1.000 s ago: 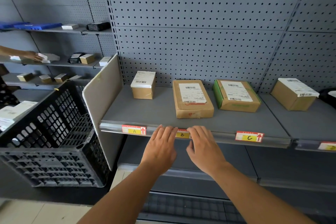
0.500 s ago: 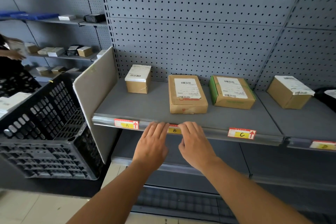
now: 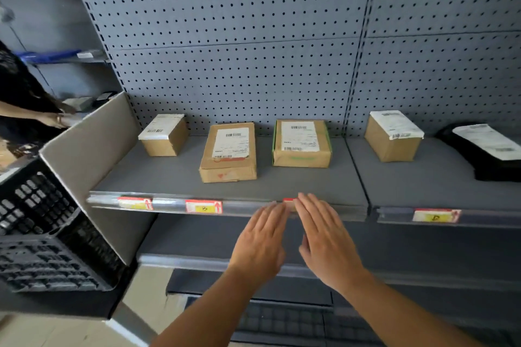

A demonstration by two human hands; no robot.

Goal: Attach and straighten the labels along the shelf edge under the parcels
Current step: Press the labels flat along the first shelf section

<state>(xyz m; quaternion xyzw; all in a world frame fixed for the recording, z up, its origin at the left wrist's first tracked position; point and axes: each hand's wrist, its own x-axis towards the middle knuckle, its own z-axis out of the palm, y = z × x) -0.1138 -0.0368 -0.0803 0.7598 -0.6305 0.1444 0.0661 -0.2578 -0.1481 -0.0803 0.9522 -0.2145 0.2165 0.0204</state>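
A grey shelf (image 3: 174, 177) is fronted by a clear label strip (image 3: 169, 204). Three brown parcels are set on it: a small box (image 3: 165, 135), a flat carton (image 3: 229, 152) and a green-taped carton (image 3: 301, 144). On the adjoining shelf (image 3: 439, 186) a tilted box (image 3: 393, 136) and a black bag (image 3: 490, 155) are placed.

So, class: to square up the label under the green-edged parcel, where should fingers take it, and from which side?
At its two short ends, from the front. The label lies flat in the shelf-edge strip facing outward, so the left hand and right hand can press flat fingertips there; most is hidden now.
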